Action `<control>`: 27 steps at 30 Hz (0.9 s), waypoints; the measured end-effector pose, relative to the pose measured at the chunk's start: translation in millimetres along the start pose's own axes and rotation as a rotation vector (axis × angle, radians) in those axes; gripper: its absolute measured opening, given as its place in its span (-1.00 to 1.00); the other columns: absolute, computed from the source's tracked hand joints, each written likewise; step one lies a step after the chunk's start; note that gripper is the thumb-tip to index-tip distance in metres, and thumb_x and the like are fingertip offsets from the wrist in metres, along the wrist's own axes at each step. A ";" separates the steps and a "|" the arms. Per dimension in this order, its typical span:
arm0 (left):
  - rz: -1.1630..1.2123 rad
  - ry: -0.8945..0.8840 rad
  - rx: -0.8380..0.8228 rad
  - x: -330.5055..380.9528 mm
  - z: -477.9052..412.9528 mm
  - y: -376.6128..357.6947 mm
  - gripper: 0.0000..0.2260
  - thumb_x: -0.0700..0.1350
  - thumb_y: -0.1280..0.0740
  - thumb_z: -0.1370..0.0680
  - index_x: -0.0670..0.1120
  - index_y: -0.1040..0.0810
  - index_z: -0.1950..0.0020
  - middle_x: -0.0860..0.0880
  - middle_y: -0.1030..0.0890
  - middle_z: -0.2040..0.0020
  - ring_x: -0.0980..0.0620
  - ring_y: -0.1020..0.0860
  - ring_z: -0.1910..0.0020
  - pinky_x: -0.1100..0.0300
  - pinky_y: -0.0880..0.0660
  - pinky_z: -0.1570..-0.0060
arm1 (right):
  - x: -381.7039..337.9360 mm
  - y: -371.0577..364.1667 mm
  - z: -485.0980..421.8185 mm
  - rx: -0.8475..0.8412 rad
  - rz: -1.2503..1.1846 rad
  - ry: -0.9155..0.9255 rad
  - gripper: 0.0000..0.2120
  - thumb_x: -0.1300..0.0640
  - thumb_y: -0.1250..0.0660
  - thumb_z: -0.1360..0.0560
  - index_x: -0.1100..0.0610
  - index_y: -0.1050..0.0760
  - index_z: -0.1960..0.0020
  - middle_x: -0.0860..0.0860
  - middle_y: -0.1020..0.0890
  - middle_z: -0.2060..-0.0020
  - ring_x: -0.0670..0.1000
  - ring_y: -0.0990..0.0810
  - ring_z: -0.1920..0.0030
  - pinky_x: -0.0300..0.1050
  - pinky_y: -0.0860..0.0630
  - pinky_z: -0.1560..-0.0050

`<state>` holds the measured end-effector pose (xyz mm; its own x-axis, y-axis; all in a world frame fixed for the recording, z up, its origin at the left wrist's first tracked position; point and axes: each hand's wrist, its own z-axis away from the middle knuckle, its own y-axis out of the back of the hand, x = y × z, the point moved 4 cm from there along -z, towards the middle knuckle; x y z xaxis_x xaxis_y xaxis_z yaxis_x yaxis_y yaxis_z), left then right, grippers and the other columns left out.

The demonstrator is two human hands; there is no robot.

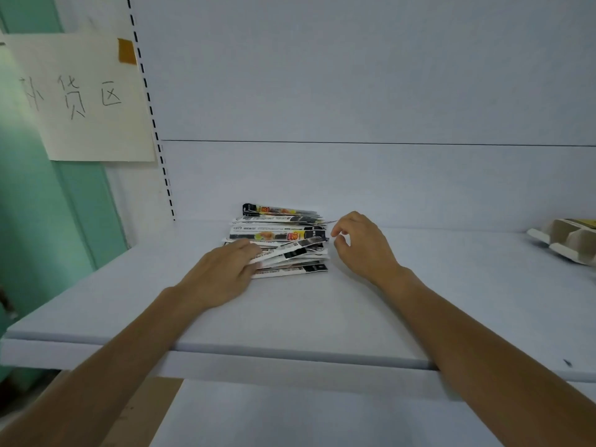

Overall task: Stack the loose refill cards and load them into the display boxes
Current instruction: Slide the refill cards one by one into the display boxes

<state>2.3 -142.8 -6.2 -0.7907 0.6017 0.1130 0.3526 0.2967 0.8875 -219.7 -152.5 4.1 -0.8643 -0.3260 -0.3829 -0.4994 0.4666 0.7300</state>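
While fanned, black-and-white refill card pile (pixel 283 235): may spill under uneven push.
Left hand (pixel 225 269): flat, pressing nine o'clock end.
Right hand (pixel 364 246): loosely curled, empty.

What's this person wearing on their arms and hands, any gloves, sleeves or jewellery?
Nothing shows. The left hand and right hand are bare: no gloves, rings or markings. The left forearm and right forearm are bare too, with no sleeves, watch or bracelet up to the picture's edge.
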 end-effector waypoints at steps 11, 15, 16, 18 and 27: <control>0.121 0.018 -0.062 0.7 -1.0 5.8 -0.73 0.12 -0.38 -0.45 -0.02 -0.61 -0.02 0.07 -0.58 0.10 0.07 -0.51 0.08 0.17 -0.45 0.05 | -3.7 -2.6 4.4 -0.025 -0.034 0.001 -0.85 0.26 -0.18 -0.50 0.21 -0.53 0.07 0.03 -0.52 0.00 0.00 -0.46 -0.04 -0.18 -0.34 0.04; -0.100 -0.048 -0.008 4.9 2.6 7.5 -0.77 -0.04 -0.30 -0.53 -0.02 -0.57 -0.16 0.05 -0.58 -0.11 0.01 -0.50 -0.15 0.17 -0.40 -0.03 | -4.8 -2.9 7.0 -0.023 -0.018 0.018 -0.85 0.27 -0.18 -0.50 0.22 -0.54 0.07 0.04 -0.53 0.00 0.01 -0.46 -0.04 -0.20 -0.33 0.06; -0.117 -0.060 0.029 4.3 3.7 8.7 -0.76 -0.02 -0.28 -0.52 -0.03 -0.57 -0.15 0.03 -0.59 -0.10 -0.02 -0.51 -0.14 0.15 -0.42 0.00 | -5.2 -1.9 6.9 -0.019 -0.018 0.021 -0.84 0.27 -0.18 -0.50 0.22 -0.54 0.07 0.04 -0.53 -0.01 0.01 -0.46 -0.05 -0.20 -0.32 0.06; -0.084 -0.044 0.121 1.3 4.3 16.8 -0.71 0.06 -0.21 -0.50 -0.04 -0.59 -0.07 0.00 -0.61 0.01 -0.05 -0.53 -0.04 0.14 -0.43 0.13 | -6.7 0.5 6.5 -0.008 -0.029 0.022 -0.83 0.27 -0.17 -0.51 0.22 -0.54 0.04 0.03 -0.53 -0.02 0.00 -0.47 -0.06 -0.21 -0.32 0.06; 0.499 0.261 0.250 22.1 -12.6 33.0 -0.90 -0.01 -0.09 -0.62 -0.01 -0.30 0.04 -0.05 -0.44 0.41 0.08 -0.39 0.53 0.35 -0.32 0.55 | -55.4 11.6 -2.2 -0.319 -0.646 -0.082 -0.57 -0.04 -0.41 -0.42 0.07 -0.46 -0.24 -0.08 -0.57 -0.12 -0.14 -0.52 -0.13 -0.31 -0.46 -0.08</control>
<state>-9.8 -129.1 31.2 -0.5850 0.5210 0.6215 0.7937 0.2100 0.5710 -177.5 -130.8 34.9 -0.4104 -0.3866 -0.8259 -0.8811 -0.0652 0.4684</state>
